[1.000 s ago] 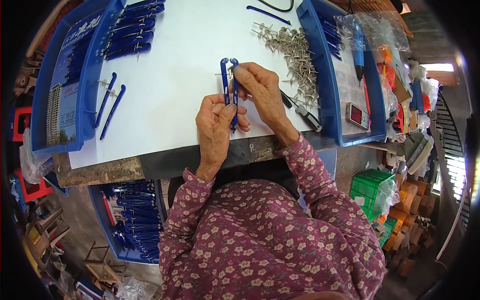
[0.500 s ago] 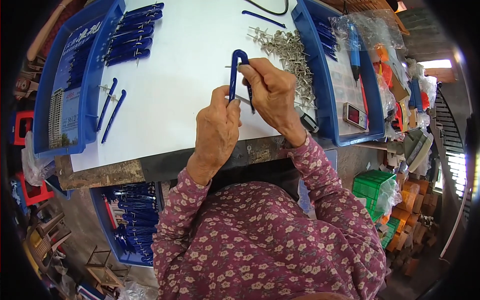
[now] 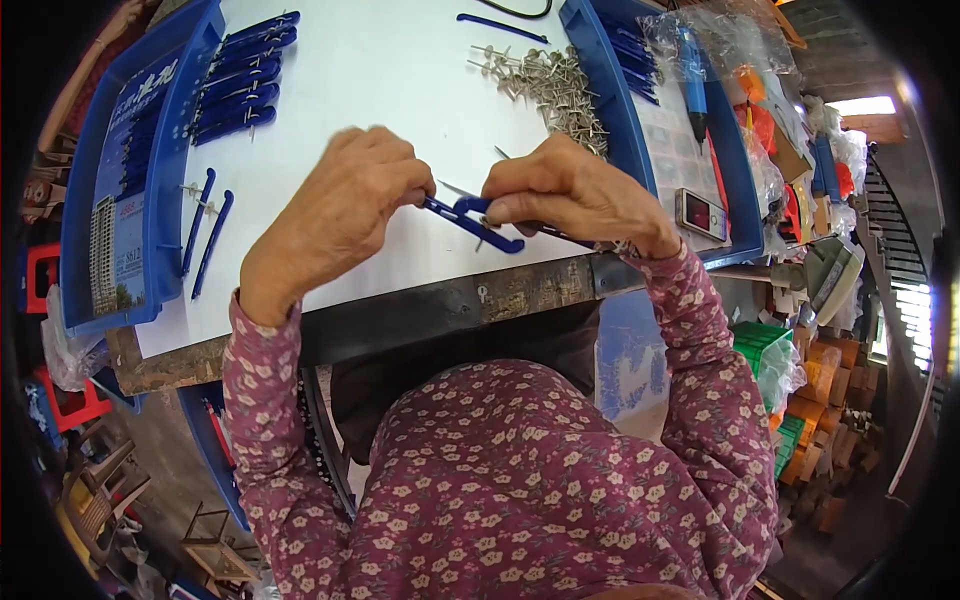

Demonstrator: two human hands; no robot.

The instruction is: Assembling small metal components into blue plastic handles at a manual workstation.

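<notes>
My left hand (image 3: 345, 200) pinches one end of a slim blue plastic strip (image 3: 492, 236) above the front of the white work surface. My right hand (image 3: 580, 195) grips a second blue strip, its rounded end lying across the first one. A small metal pin pokes out below the first strip. Thin metal points show beside my right fingers; what they belong to is hidden. Beyond my hands lies a heap of flat-headed metal pins (image 3: 555, 95). Two blue strips with pins through them, one the near strip (image 3: 212, 245), lie left of my left hand.
A blue tray (image 3: 153, 265) with blue strips stands at the left, beside a stacked row of strips (image 3: 240, 85). The right blue tray (image 3: 612, 90) holds a blue pen-shaped tool (image 3: 692, 85) and a small screened device (image 3: 701, 215). A single strip (image 3: 502, 27) lies at the back.
My hands have moved apart and nearer the table's front edge. The blue pieces have turned from upright to slanting sideways, and the view has shifted slightly.
</notes>
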